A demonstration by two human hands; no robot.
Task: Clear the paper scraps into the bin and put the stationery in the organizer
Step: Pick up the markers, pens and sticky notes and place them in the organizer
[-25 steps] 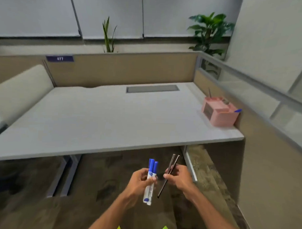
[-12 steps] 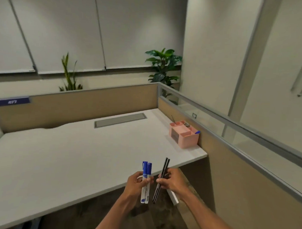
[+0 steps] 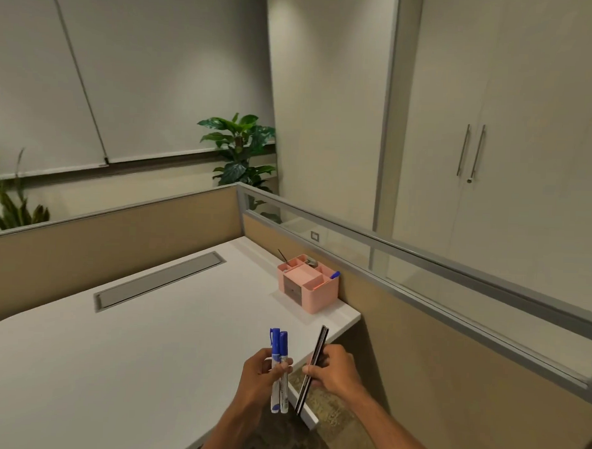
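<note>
My left hand (image 3: pixel 261 374) grips two white markers with blue caps (image 3: pixel 279 368), held upright over the desk's near right edge. Right beside it, my right hand (image 3: pixel 333 370) pinches two thin dark pens (image 3: pixel 313 369), tilted slightly. A pink desk organizer (image 3: pixel 307 287) stands at the desk's far right corner against the partition, beyond both hands. A blue-capped marker (image 3: pixel 335 275) and a thin dark stick poke out of its compartments. No paper scraps or bin are in view.
The white desk (image 3: pixel 133 336) has a grey cable tray lid (image 3: pixel 158 280) set in near the back. Tan partitions (image 3: pixel 418 346) with a glass strip close the back and right sides. Potted plants (image 3: pixel 238 148) stand behind; cabinet doors (image 3: pixel 471 153) are at the right.
The view has swung right and closer to the desk, so both hands now hang over its near right edge instead of below it. Both hands keep hold of the markers and pens.
</note>
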